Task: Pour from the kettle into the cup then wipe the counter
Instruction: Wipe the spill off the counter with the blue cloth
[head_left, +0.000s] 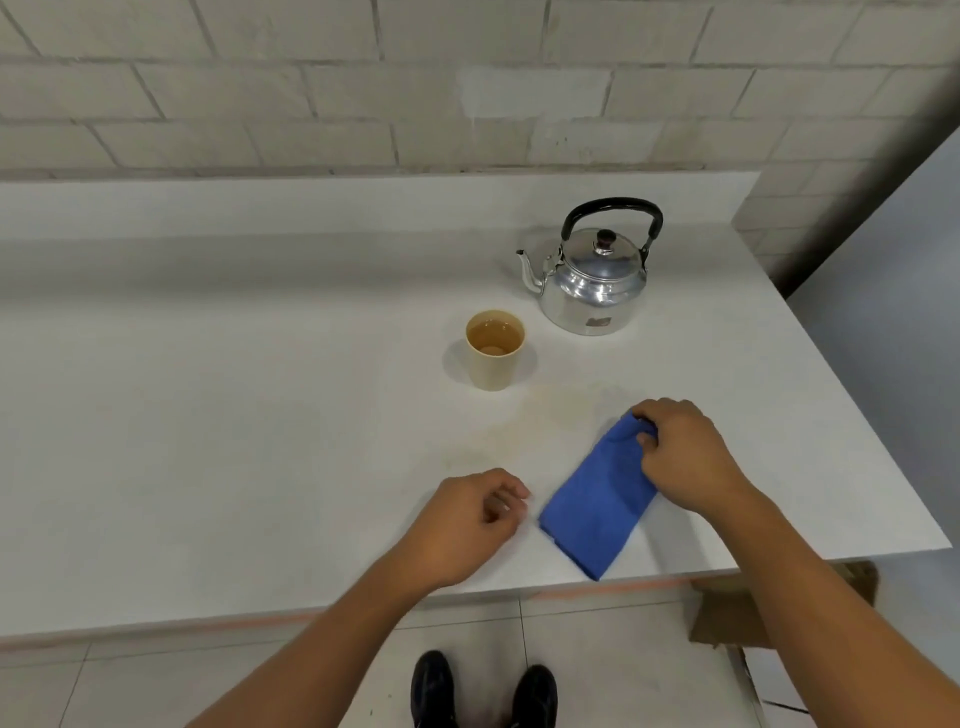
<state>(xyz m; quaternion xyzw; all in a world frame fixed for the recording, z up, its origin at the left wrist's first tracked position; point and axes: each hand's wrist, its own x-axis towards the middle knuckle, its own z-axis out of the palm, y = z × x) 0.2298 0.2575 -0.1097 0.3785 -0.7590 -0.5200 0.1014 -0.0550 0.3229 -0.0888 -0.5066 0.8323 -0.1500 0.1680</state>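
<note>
looking down from head height onto a pale counter (208, 415) set against a light brick wall. a shiny metal kettle (592, 280) with a black handle stands upright toward the back right, spout pointing left, and just in front and to its left stands a tan cup (494, 349) holding amber liquid, so the pouring looks done. between the cup and the near edge lies a faint yellowish stain (535, 421), which is probably what needs wiping. a folded blue cloth (597, 499) lies flat near the front edge, angled away to the right. the right hand (680, 457) pinches the cloth's far end, fingers closed on a bunched corner. the left hand (467, 519) rests beside the cloth's near end, fingers loosely curled and holding nothing, not touching the cloth. to wipe well from here, it would likely help to flatten the palm over the cloth rather than drag it by the corner, press down evenly, and sweep left across the stain in overlapping strokes, keeping clear of the full cup so it isn't knocked. dark shoes (483, 696) and tiled floor show below the counter edge.
</note>
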